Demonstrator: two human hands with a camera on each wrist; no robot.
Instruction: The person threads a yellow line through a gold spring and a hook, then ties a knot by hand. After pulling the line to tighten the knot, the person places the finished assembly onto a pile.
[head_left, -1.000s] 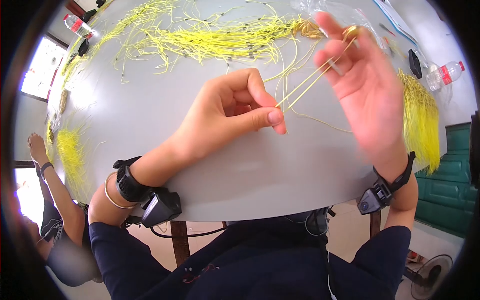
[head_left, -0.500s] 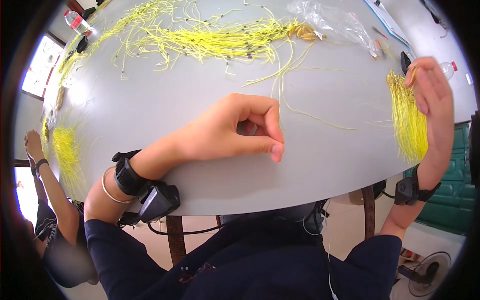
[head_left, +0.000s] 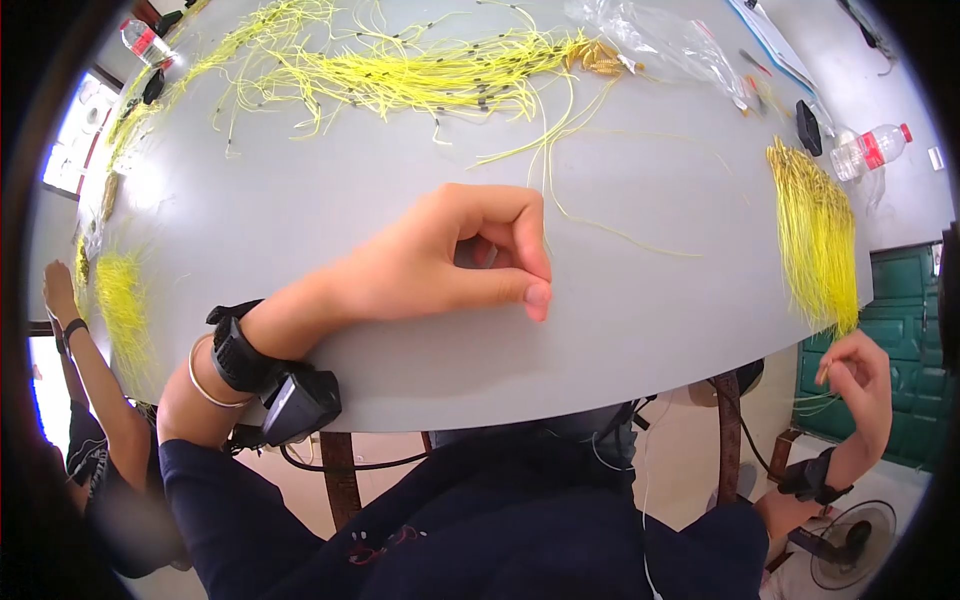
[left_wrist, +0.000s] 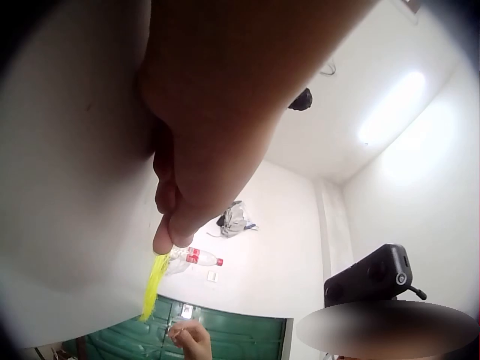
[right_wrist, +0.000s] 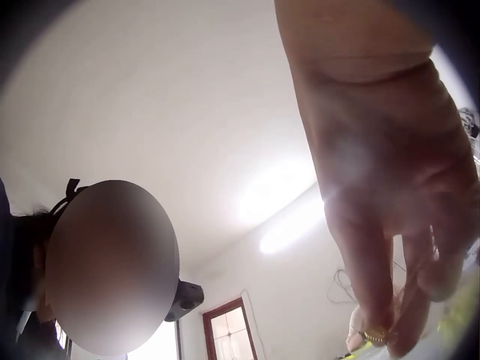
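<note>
My left hand point(head_left: 430, 260) rests over the front middle of the grey table point(head_left: 600, 340). Its thumb meets the bent index finger, and no strand shows between them. Out past the table's right edge, my right hand point(head_left: 862, 385) pinches a small gold coil point(right_wrist: 375, 335) at its fingertips. Pale yellow strands point(head_left: 815, 402) trail leftward from that hand. Just above it, a neat bundle of yellow strands point(head_left: 818, 240) with gold ends lies along the right edge. A few loose yellow strands point(head_left: 570, 130) curve over the table behind my left hand.
A large tangle of yellow strands point(head_left: 400, 75) with dark bits and gold ends point(head_left: 597, 57) spreads across the back. Clear plastic bags point(head_left: 670, 45) and a clipboard point(head_left: 770, 40) lie at the back right. A bottle point(head_left: 872, 152) lies on the right. Another person's arm point(head_left: 100, 370) is at left.
My right hand has swung from above the table to the right and down past its edge, taking the strands out of my left fingers. The left hand has lowered slightly, its fingers still together.
</note>
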